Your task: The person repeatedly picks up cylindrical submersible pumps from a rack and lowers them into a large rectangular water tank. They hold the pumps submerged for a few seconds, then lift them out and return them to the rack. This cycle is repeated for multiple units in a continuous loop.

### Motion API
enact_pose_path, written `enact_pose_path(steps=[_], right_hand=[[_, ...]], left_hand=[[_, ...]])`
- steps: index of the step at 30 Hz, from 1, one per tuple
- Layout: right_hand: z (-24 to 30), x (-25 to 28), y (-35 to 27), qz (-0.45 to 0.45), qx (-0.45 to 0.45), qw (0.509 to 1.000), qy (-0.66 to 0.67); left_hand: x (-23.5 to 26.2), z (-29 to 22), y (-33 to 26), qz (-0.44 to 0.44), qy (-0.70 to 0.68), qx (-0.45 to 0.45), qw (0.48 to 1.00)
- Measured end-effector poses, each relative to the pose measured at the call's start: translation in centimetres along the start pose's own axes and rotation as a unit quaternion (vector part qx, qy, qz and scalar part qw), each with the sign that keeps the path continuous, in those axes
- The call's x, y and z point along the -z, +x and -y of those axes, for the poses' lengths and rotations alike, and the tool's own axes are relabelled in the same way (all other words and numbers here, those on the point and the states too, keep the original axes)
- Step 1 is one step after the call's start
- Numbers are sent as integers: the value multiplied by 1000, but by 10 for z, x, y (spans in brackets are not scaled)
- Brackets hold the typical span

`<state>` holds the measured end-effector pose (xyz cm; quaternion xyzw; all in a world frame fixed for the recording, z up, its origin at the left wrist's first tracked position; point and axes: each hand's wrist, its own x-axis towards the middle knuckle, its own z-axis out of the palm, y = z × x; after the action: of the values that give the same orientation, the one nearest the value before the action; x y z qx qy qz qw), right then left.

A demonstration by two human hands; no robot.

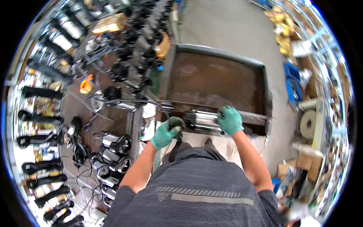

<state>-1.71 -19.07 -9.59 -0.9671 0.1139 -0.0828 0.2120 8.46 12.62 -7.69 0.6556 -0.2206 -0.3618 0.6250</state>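
A silver cylindrical electric pump (204, 118) with a black ribbed end lies sideways across the near part of a rectangular metal tank. My right hand (230, 120), in a green glove, is closed around the pump's right end. At its black left end is my left hand (168, 132), also gloved in green, with the fingers curled in. A black cable (151, 102) arcs over from the left and runs down to that hand. A dark strip hangs below the left glove. The fingertips of both hands are partly hidden.
The tank (219, 51) has a raised rim and a brown inside. Several silver and black pumps (113, 142) with tangled cables stand at the left. Dark parts (132, 45) line the bench beyond. Blue bins (292, 81) and shelving (329, 49) stand across the floor at right.
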Motion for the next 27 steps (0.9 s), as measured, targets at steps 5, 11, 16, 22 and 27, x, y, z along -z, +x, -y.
enact_pose_path(steps=[5,11,16,22,27], right_hand=[[-36,7,-6,-55,-208,898,385],[-134,36,-53,204,-213,952,82],[-134,32,-66,321,-397,780,362],[-167,-26,-74,285,-420,668,544],[-149,-22,-74,299,-242,786,485]], left_hand=[[-21,52,22,-101,116,-19,988],[-42,44,52,-92,342,-165,920],[-45,52,56,-72,501,-184,843],[-52,53,65,-86,516,-183,833],[-52,57,56,-119,532,-164,822]])
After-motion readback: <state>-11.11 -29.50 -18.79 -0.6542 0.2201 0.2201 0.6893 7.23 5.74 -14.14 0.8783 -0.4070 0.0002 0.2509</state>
